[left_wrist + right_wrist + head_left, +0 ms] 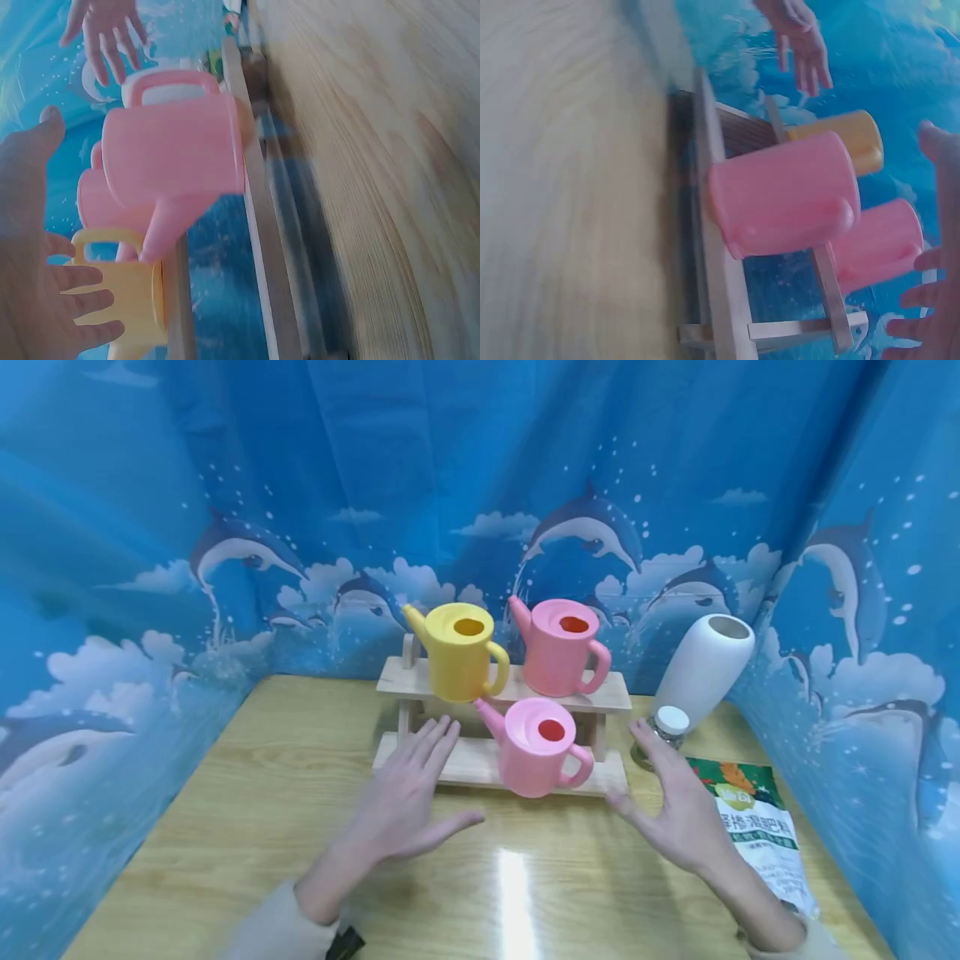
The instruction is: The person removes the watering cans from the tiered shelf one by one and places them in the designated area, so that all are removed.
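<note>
1. See nothing held in left grip point(405, 797), with fingers extended and thumb spread. Can't tell contact with wooden rack point(472, 764) just ahead of it.
2. Same for right grip point(678, 802): empty, with index finger reaching out over jar point(663, 735) in head view. Can't confirm touch there.
3. Find front pink watering can point(528, 760) between both grips and slightly beyond them, upright on lower shelf, with spout on left grip's side and handle on right grip's side.
4. Find yellow watering can point(453, 672) beyond left grip on upper shelf; rear pink watering can point(558, 660) next to it, further out and left of right grip.
5. Note white vase point(701, 668) beyond right grip, printed packet point(765, 835) just right of it, partly covered, on tabletop point(300, 760).
6. Main risk, as judged: could knock jar into vase by swinging right grip outward or forward; looks crowded there.
7. Could clip front can's handle with right grip by cutting inward too low. Seems to sit close to shelf's front edge, so might drop off.
8. Could jolt rack by bumping its near end with left grip; would likely rock all three cans, yellow one first.
9. Suggest lifting both grips before crossing rack.
</note>
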The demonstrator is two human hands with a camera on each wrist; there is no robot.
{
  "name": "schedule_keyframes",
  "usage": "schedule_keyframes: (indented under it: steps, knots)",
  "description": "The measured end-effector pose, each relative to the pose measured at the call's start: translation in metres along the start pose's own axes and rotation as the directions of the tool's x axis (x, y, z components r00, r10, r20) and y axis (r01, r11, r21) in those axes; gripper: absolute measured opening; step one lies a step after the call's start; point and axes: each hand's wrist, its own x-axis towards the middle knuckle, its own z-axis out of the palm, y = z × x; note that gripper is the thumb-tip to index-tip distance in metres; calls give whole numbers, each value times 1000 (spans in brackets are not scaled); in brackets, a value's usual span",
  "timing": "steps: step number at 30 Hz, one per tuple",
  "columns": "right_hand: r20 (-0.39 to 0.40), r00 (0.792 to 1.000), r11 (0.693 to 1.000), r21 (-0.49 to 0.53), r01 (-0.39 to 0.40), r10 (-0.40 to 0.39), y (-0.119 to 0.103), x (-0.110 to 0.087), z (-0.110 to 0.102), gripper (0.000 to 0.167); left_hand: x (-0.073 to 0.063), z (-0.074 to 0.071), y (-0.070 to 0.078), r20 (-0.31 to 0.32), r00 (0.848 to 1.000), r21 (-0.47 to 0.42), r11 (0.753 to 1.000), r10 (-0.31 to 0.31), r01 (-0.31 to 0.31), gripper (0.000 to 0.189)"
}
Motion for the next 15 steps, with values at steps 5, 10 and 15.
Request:
schedule_keyframes:
  steps: [5, 10, 15]
  knots:
    - [35, 978, 925, 320, -206, 206, 14, 22, -11, 63, 21, 12, 16, -47, 997, -206, 977, -66, 55, 106]
    - [102, 923, 775, 514, -368, 371, 32, 48, -12, 66, 38, 27, 30, -91, 985, -413, 906, -143, 94, 88]
    - [232, 846, 632, 577, -517, 480, 43, 67, -7, 70, 51, 39, 42, -122, 968, -550, 826, -221, 119, 76]
